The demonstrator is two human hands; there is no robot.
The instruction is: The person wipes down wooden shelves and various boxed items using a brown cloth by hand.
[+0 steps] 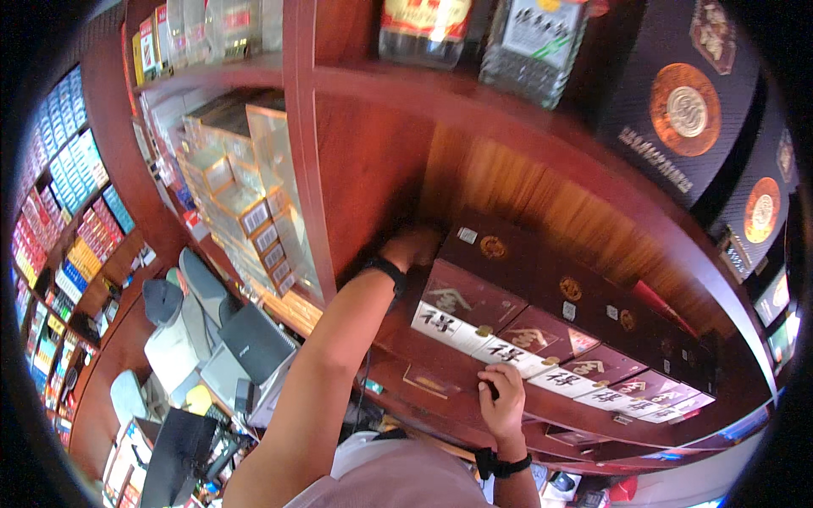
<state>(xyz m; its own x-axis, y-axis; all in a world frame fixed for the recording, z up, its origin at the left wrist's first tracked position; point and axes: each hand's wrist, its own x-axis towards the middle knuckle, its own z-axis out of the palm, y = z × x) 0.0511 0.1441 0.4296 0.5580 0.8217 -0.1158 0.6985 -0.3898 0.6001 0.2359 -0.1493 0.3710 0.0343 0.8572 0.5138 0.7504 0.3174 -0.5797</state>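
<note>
A row of dark maroon gift boxes with white front bands bearing large black characters stands in a wooden shelf compartment. My left hand, blurred and in shadow, reaches into the gap at the left end of the row. Its fingers are hard to make out, and I cannot tell whether it holds anything. My right hand is at the front of the row, fingers loosely curled and thumb apart, with nothing visible in it. Its fingertips overlap the lower edge of a white band; contact is unclear. Each wrist wears a black band.
Glass bottles and large black boxes stand on the shelf above. A wooden upright separates off stacked clear-sided boxes on the left. Beyond are a black notebook, a dark monitor and shelves of coloured packs.
</note>
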